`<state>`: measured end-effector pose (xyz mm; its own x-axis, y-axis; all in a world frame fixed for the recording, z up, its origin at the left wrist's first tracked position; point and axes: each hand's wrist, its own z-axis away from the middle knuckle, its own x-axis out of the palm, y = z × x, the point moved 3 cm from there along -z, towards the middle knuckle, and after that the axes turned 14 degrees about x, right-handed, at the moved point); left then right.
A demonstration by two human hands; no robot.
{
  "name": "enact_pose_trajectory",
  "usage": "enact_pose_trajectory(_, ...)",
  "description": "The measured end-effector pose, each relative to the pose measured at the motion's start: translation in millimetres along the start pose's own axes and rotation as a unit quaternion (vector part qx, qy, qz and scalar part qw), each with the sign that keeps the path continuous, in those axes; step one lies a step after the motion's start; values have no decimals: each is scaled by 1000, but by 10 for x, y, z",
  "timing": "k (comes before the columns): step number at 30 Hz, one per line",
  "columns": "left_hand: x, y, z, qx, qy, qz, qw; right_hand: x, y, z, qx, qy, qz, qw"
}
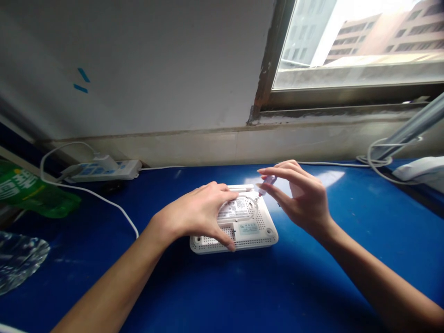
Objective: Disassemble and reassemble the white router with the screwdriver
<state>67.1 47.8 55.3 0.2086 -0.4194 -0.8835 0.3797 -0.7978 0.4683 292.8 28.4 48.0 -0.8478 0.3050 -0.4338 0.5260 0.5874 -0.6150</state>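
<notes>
A white router (255, 233) lies upside down on the blue table, its vented underside and printed labels facing up. My left hand (204, 210) is laid over its left part, thumb near the front edge and fingers toward the back, gripping it against the table. Between the thumb and fingertips of my right hand (301, 194) is a small screwdriver (268, 180) with a clear purplish handle. It tilts down to the left, with its tip at the router's back right corner, by a round recess. Whether the tip sits in a screw cannot be made out.
Along the wall at the left stands a white power strip (130, 169) with a plugged-in cable (118, 206) trailing over the blue table (222, 291). A green bottle (52, 203) and a clear plastic bottle (24, 259) lie at the far left. At right, a coiled cord (373, 159) surrounds a metal pole (412, 127).
</notes>
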Motion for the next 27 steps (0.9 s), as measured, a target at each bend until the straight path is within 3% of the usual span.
enact_pose_trajectory(3, 3, 36, 5, 0, -4, 1, 1000, -7, -37, 1, -20, 21, 41, 999)
enact_pose_trajectory(9, 23, 35, 19, -6, -10, 5, 1000, -16, -55, 5, -5, -47, -8, 999)
enact_pose_trajectory(15, 41, 44, 23, 2, -13, 18, 1000, -92, -66, -12, -13, -15, 29, 999)
enact_pose_trajectory(21, 64, 34, 35, -11, -20, 18, 1000, -98, -43, 3, 3, -124, -20, 992)
enact_pose_trajectory(27, 63, 35, 33, -20, -27, 24, 999, -149, -26, 17, 4, -42, 8, 999)
